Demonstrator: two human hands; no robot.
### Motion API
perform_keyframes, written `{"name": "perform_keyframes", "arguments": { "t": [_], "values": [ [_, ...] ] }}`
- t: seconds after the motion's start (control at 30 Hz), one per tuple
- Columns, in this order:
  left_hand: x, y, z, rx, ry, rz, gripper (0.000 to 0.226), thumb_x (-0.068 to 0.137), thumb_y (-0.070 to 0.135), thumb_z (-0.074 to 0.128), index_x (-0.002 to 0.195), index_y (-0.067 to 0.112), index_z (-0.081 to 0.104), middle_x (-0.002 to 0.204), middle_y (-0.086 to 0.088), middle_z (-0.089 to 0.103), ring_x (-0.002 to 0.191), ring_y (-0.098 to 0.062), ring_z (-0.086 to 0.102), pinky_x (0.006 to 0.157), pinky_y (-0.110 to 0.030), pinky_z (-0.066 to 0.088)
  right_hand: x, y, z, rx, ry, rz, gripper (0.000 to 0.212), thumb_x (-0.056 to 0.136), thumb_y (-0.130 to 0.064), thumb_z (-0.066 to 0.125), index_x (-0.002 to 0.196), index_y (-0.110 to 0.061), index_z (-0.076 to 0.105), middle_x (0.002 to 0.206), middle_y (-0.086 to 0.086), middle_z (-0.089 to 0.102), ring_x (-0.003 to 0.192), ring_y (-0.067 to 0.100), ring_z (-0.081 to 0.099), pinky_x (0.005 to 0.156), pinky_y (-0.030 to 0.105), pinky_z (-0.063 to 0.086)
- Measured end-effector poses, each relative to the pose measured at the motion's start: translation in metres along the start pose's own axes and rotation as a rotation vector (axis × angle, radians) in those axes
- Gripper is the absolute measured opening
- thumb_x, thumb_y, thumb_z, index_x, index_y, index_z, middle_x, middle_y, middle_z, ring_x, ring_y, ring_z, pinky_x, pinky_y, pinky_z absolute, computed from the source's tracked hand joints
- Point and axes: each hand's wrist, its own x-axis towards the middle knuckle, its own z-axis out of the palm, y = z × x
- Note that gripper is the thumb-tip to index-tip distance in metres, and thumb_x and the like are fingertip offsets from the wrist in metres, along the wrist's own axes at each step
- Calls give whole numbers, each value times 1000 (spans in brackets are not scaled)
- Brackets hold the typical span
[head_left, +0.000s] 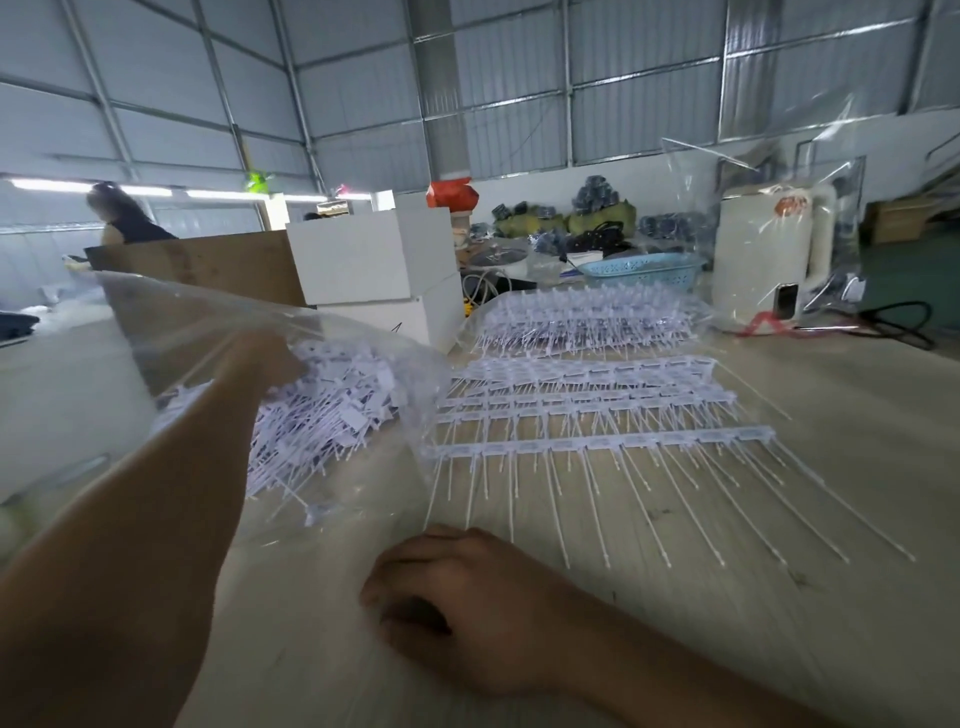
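A clear plastic bag (218, 332) lies on the table at the left, holding a loose heap of white plastic seal ties (332, 415). My left hand (265, 358) reaches into the bag's mouth and its fingers are hidden among the ties and plastic. Rows of joined white seal strips (587, 405) lie spread across the table's middle, their long tails pointing toward me. My right hand (452, 597) rests on the table near the tips of the nearest tails, fingers curled under; whether it holds anything cannot be seen.
White boxes (374, 270) and a brown board (208, 265) stand behind the bag. A blue basket (644, 270) and a bagged white appliance (769, 249) sit at the back right, with a black cable (898, 322). Another person (124, 213) is far left.
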Motion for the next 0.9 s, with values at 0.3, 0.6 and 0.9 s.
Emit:
{"name": "perform_keyframes", "arguments": {
  "t": [0.3, 0.6, 0.9],
  "values": [
    [-89, 7, -22, 257, 535, 108, 15, 90, 13, 56, 84, 8, 68, 81, -17, 62, 67, -35, 61, 59, -38, 49, 0, -2, 1, -14, -15, -14, 26, 98, -19, 58, 120, -12, 70, 130, -1, 67, 122, 20, 57, 108, 38, 39],
    [-184, 98, -43, -53, 788, 584, 18, 87, 3, 49, 75, 6, 62, 73, -12, 55, 58, -36, 54, 48, -37, 43, -13, -6, -21, -152, 103, -46, 25, 100, -14, 55, 117, -10, 72, 120, 6, 69, 111, 26, 63, 91, 41, 52],
    [-177, 223, 18, -192, 185, 536, 16, 93, 21, 50, 101, 26, 63, 105, -4, 67, 88, -23, 59, 74, -33, 44, -64, 83, -105, 153, 141, 457, 20, 97, -7, 61, 104, -15, 77, 87, 1, 76, 71, 12, 70, 71, 30, 57]
  ]
}}
